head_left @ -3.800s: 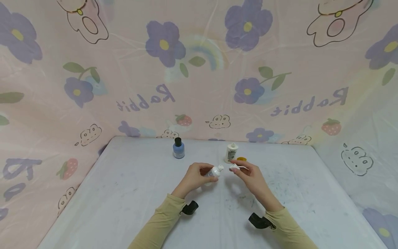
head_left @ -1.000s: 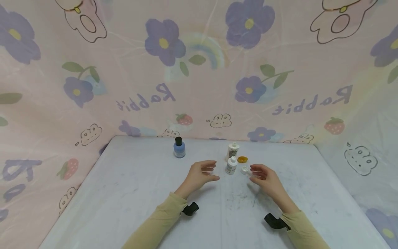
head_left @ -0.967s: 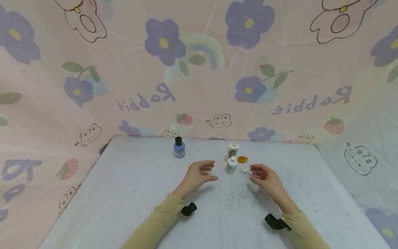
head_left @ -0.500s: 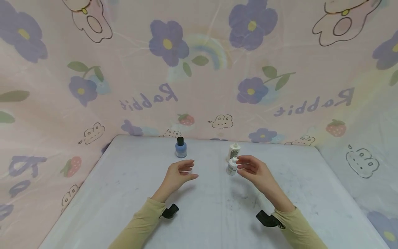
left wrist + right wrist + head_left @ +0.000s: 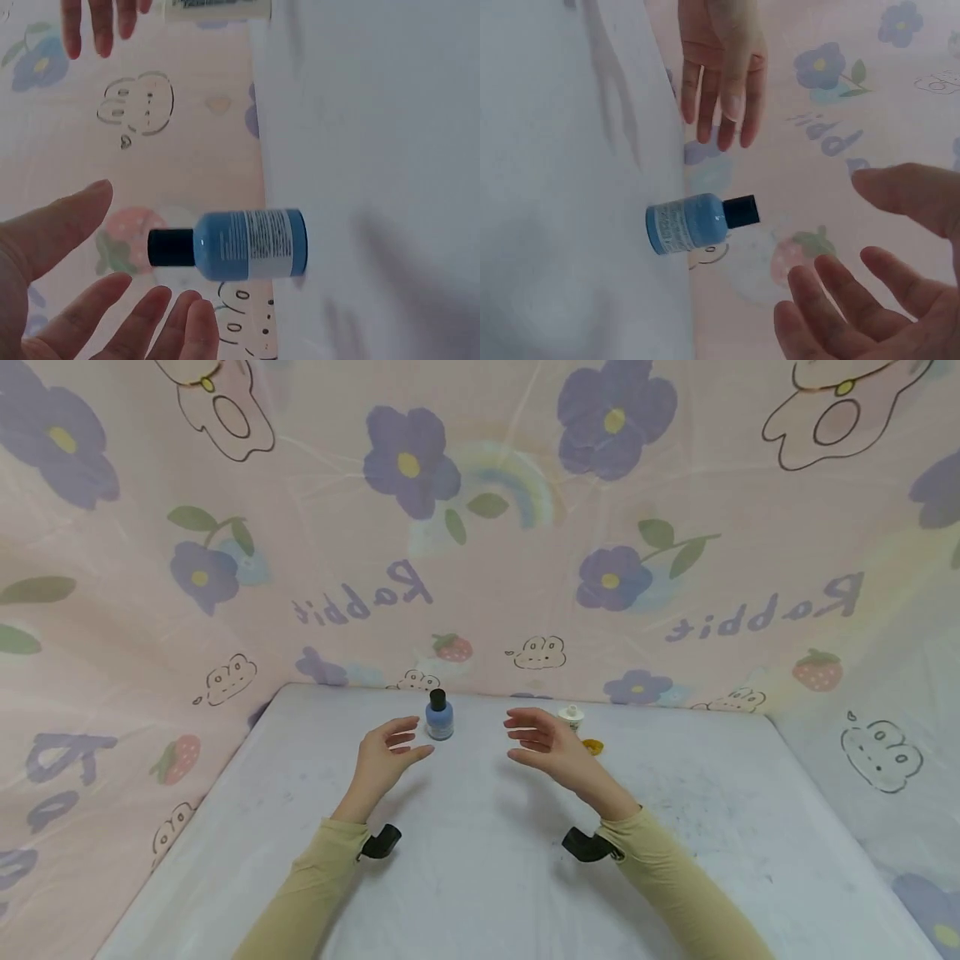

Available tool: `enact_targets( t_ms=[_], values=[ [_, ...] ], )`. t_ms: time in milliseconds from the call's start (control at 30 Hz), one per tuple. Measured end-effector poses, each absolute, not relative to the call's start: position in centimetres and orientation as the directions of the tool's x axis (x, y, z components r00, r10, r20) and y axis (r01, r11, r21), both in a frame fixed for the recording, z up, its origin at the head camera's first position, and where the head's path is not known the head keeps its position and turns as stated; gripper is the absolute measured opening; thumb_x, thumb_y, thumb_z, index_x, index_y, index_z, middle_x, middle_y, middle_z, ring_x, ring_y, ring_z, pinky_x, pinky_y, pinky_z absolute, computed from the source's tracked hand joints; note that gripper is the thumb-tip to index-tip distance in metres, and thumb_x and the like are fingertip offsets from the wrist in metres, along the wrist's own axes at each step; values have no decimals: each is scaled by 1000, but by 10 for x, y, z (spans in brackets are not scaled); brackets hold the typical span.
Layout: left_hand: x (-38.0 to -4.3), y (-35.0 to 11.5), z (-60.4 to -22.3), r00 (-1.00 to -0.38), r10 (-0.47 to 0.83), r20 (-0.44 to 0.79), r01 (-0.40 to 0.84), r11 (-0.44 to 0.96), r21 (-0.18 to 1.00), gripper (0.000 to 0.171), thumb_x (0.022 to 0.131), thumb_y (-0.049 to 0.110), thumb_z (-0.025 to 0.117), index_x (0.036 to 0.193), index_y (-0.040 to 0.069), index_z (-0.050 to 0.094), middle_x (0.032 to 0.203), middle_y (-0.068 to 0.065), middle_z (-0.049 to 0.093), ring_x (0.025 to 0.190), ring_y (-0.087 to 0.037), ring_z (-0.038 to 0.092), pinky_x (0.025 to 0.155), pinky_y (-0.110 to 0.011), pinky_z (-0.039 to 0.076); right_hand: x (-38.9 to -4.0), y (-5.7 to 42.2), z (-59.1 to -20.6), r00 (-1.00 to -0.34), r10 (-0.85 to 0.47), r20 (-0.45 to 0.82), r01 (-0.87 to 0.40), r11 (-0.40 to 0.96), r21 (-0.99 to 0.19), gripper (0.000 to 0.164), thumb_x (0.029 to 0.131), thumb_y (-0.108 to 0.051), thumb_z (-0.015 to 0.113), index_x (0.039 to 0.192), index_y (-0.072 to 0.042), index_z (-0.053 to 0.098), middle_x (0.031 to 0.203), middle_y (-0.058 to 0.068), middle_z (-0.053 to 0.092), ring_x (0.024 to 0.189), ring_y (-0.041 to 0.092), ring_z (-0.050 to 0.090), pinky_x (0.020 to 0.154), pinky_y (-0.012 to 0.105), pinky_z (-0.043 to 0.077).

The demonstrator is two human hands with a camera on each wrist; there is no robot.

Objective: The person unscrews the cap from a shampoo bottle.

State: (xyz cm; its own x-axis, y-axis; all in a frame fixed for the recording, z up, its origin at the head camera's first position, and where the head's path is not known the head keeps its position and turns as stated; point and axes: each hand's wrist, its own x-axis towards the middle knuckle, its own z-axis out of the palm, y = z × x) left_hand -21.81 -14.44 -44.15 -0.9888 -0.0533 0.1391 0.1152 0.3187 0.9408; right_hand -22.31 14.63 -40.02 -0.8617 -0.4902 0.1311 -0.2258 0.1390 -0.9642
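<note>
A blue bottle with a black cap and a printed white label stands upright near the table's back edge. My left hand hovers just left of it, thumb and fingers spread; the left wrist view shows the same blue bottle just beyond the fingertips. On the other side, my right hand is raised with fingers relaxed and nothing in it. In the right wrist view the blue bottle is apart from these fingers. Behind the right hand is a white bottle, its lower part hidden.
A yellow cap lies beside the white bottle, partly covered by my right hand. The white table meets a patterned curtain at the back, and curtains hang along both sides.
The small white bottle and its white cap, held at first, were set down and are now hidden by my right hand. Both hands have moved left and forward, towards the blue bottle.
</note>
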Motion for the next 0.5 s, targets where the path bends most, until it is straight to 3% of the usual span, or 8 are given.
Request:
enact_targets(
  t_ms=[300, 500],
  values=[
    [-251, -148, -454, -996, -52, 72, 53, 306, 951, 64, 77, 12, 81, 134, 5, 53, 135, -19, 51, 120, -36, 51, 94, -42, 47, -237, 106, -404, -831, -530, 171, -316, 195, -928, 59, 86, -1, 69, 138, 4, 41, 135, 26, 47, 124, 44, 45, 105, 53, 32],
    [-268, -145, -468, -995, -72, 62, 37, 307, 951, 65, 78, 11, 80, 135, 2, 51, 134, -20, 51, 120, -38, 50, 95, -42, 46, -267, 93, -436, -831, -517, 206, -358, 212, -910, 61, 87, -7, 71, 140, 0, 41, 137, 22, 47, 125, 40, 46, 106, 49, 33]
  ],
)
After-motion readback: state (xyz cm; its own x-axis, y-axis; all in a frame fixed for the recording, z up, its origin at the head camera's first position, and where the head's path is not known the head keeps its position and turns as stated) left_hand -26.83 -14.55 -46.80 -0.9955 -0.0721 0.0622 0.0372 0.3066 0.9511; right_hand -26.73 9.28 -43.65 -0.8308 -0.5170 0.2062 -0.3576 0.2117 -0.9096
